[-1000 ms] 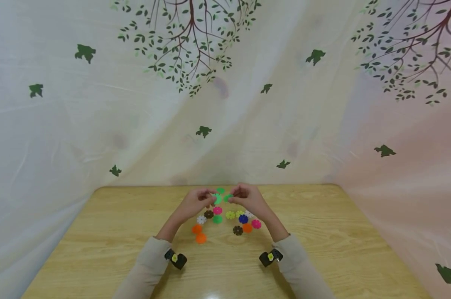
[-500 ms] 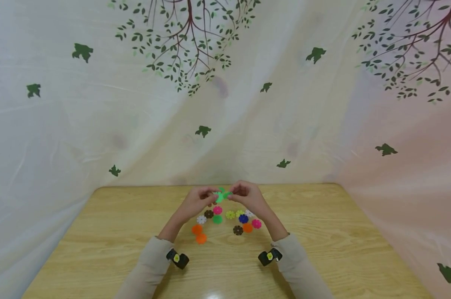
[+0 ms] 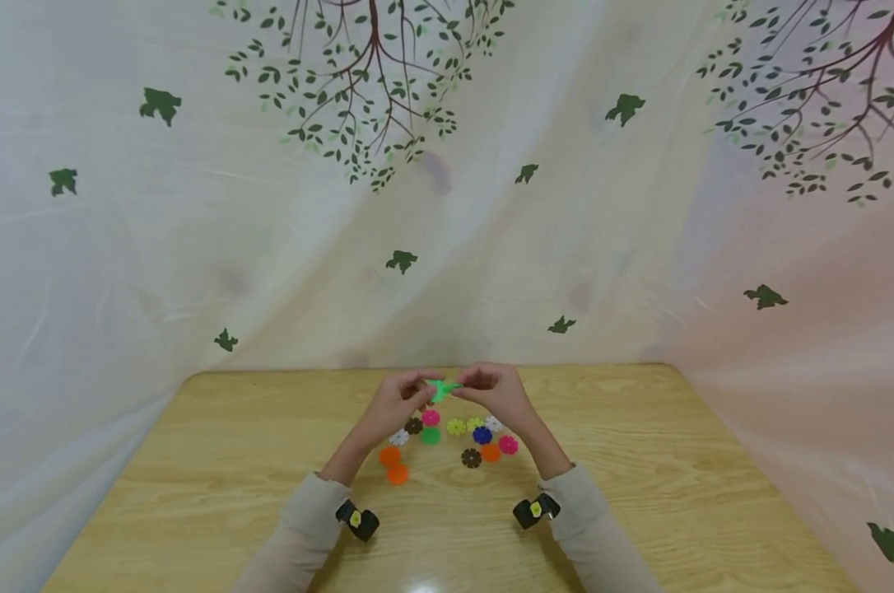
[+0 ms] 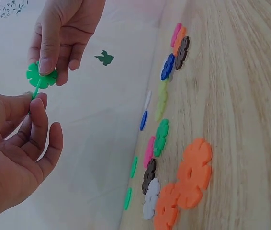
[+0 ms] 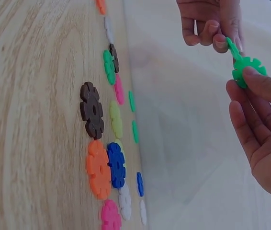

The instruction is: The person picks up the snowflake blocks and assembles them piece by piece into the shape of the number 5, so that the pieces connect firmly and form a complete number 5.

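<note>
A printed cloth [image 3: 306, 206] hangs beyond the table [image 3: 677, 494]; above the table's far part, the left hand [image 3: 395, 403] and right hand [image 3: 499, 395] are near each other but apart, the left pinching the left disc [image 5: 232, 46], the right pinching the right disc [image 5: 248, 68], both green; the two rims meet, so this pair seems well along, though whether the slots are fully locked cannot be told. The other discs [image 3: 481, 435] lie in loose groups across the table's middle, seemingly all left to handle; two orange discs [image 4: 195, 172] touch left of the table's middle, joined or merely overlapping being unclear; two flat green discs [image 5: 131, 101] by the table's far edge hardly show in the head view; a pink disc [image 5: 110, 218] is cut off in the right wrist view.
</note>
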The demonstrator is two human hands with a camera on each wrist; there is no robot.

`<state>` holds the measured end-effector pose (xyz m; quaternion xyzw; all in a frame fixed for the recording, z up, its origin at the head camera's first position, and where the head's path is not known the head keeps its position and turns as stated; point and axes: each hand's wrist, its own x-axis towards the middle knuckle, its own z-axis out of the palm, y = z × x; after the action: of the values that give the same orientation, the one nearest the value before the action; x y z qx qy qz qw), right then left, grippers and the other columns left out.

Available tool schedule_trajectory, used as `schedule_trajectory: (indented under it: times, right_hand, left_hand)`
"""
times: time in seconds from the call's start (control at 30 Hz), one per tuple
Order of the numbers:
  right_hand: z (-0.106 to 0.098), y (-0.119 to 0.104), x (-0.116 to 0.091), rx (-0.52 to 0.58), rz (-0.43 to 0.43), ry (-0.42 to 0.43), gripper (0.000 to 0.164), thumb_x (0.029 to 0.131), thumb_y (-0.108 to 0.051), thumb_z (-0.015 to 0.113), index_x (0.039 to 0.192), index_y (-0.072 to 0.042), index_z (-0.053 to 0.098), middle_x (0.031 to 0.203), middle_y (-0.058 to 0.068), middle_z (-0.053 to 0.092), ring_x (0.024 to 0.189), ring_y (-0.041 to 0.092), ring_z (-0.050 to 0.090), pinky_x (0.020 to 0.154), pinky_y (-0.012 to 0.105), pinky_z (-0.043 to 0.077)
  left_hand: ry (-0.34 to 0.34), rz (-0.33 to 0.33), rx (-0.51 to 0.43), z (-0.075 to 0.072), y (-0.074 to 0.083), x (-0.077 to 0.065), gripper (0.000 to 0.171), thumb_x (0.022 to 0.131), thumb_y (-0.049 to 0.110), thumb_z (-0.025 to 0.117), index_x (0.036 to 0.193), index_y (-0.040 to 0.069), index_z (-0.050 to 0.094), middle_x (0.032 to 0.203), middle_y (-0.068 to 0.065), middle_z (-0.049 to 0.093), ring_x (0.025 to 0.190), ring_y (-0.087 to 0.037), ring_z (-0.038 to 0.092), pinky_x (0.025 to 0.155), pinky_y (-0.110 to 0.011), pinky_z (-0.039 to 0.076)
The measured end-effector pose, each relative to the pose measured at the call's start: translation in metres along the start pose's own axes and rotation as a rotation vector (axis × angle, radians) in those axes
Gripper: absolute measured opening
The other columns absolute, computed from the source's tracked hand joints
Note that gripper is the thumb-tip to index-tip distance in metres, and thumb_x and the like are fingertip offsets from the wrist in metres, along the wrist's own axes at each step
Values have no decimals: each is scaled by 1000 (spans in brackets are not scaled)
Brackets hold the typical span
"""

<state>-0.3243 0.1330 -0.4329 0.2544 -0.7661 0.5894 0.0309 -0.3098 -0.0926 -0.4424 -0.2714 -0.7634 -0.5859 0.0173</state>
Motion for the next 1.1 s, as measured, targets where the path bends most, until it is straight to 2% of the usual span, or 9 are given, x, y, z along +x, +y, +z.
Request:
schedule_trajectory:
  times: [0.2,0.4,0.53,0.7,0.77,0.8,0.9,1.0,1.1]
  right_hand:
    - [-2,-1,-1,-1,-4,1,11,89,-6,78,97,1,75,93,11,76,81,12,72,76,26,61]
    - [-6,-3,1,-2,-16,-8,10,89,-6,78,96,0,75,94,17,75,80,10,72,76,24,61]
    - [-7,-3,1,2,-16,-5,9,88,-6,79,95,0,75,92,16,75,80,12,72,76,26,61]
    - [-8,-3,0,14,-29,-3,9,87,-4,80,93,1,75,89,18,75,77,11,73,74,26,62]
    - [-7,-5,0,18,-13,3,9,86,-3,80,92,3,75,89,22,74,76,11,73,73,25,61]
    - [-6,-5,-1,20,-9,7,9,86,-3,80,92,3,75,89,23,74,76,13,73,73,25,61]
    - [-5,-6,-2,14,6,19,10,86,-4,81,91,3,76,90,24,74,75,13,73,72,27,62]
    - [-4,-6,-3,7,-2,28,11,85,-7,82,91,1,77,88,20,75,73,13,72,72,30,63]
    - [-2,-7,-5,21,-2,38,10,85,-6,82,90,2,77,86,18,76,72,10,72,71,30,63]
  left_hand:
    - [-1,-49,1,1,1,-1,31,102,15,63,130,2,67,98,-20,72,79,-18,65,69,-29,57]
    - [-10,-83,12,1,6,3,40,95,19,74,132,5,68,100,-21,74,74,-10,63,65,-24,54]
    - [-12,-96,26,1,6,5,41,94,16,75,132,2,67,103,-21,75,76,-7,66,69,-24,57]
    - [-25,-99,50,2,13,3,38,96,10,71,131,-3,66,98,-24,74,73,-8,64,62,-19,51]
    - [-28,-92,48,2,18,1,37,97,11,70,130,-4,66,95,-22,74,72,-10,64,60,-20,48]
    - [-30,-90,40,2,18,1,36,97,11,70,130,-4,66,96,-22,75,74,-16,67,61,-21,50]
    - [-31,-75,5,1,16,0,35,98,14,69,129,-2,68,100,-21,76,86,-34,72,71,-35,61]
    - [-34,-88,-13,1,8,0,34,98,15,68,130,1,68,104,-21,76,97,-45,71,80,-44,63]
    - [-39,-96,-13,1,9,-1,34,99,16,67,130,0,68,102,-19,76,91,-32,73,77,-34,62]
